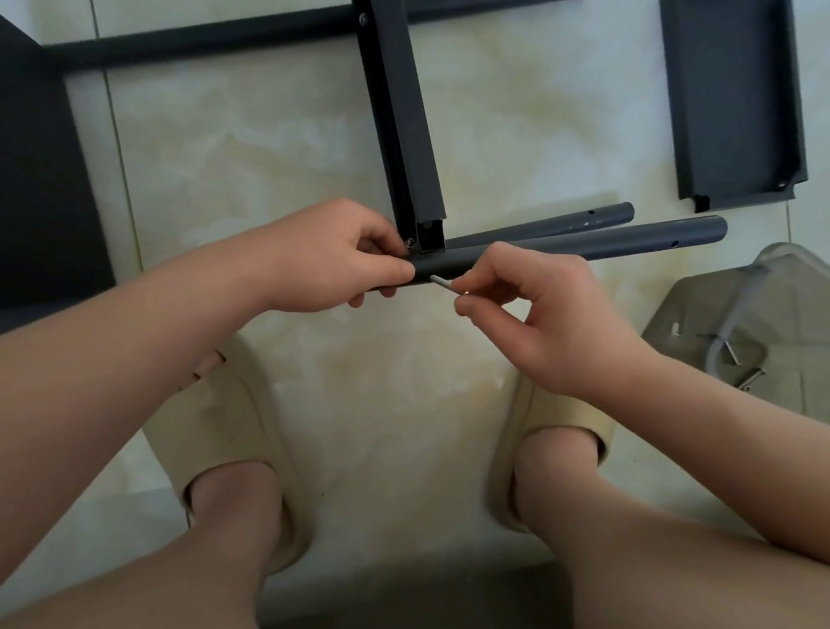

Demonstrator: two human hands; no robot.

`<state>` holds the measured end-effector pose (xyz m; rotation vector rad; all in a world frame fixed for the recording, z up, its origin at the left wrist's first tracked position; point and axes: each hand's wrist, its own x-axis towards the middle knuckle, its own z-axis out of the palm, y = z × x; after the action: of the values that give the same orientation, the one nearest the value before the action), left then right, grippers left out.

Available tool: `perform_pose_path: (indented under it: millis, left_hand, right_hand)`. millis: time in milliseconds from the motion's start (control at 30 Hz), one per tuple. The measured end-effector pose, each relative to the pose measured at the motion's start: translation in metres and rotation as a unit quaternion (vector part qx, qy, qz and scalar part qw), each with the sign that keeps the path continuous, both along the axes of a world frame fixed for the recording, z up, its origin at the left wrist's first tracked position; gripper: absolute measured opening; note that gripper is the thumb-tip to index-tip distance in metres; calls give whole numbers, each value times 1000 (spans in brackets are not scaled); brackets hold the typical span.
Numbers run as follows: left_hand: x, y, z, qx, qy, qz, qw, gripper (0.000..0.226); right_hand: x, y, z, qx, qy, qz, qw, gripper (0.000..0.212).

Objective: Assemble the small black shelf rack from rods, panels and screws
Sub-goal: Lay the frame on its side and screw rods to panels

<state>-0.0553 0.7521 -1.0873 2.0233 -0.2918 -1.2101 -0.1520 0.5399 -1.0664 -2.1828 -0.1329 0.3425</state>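
The person crouches over the tiled floor (267, 159). The left hand (339, 256) is wrapped round the near end of a rod (651, 241), apparently to hold it steady against the bottom corner of the upright panel (396, 109) so the holes stay lined up. The right hand (524, 316) pinches a small silver piece (441, 283) between thumb and fingertips, its tip touching the rod just beside the left thumb. It may be a screw or a hex key; I cannot tell. A spare rod (594, 219) lies just behind, and a loose panel (727, 100) sits toward the floor's far right.
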Motion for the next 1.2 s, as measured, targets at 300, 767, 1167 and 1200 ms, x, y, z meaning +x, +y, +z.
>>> perform_pose_path:
  millis: [300, 767, 1167, 1200]
  left_hand:
    - [2, 2, 13, -23, 10, 8, 1000, 8]
    - [3, 4, 23, -46, 14, 14, 999, 8]
    - [-2, 5, 22, -57, -3, 8, 998, 8]
    - [-2, 5, 23, -58, -6, 8, 998, 8]
  right_hand:
    - [3, 7, 5, -42, -108, 65, 991, 9]
    - [3, 21, 6, 19, 11, -67, 998, 4]
    - [0, 27, 6, 38, 33, -89, 995, 8]
    - [1, 27, 6, 37, 32, -91, 995, 9]
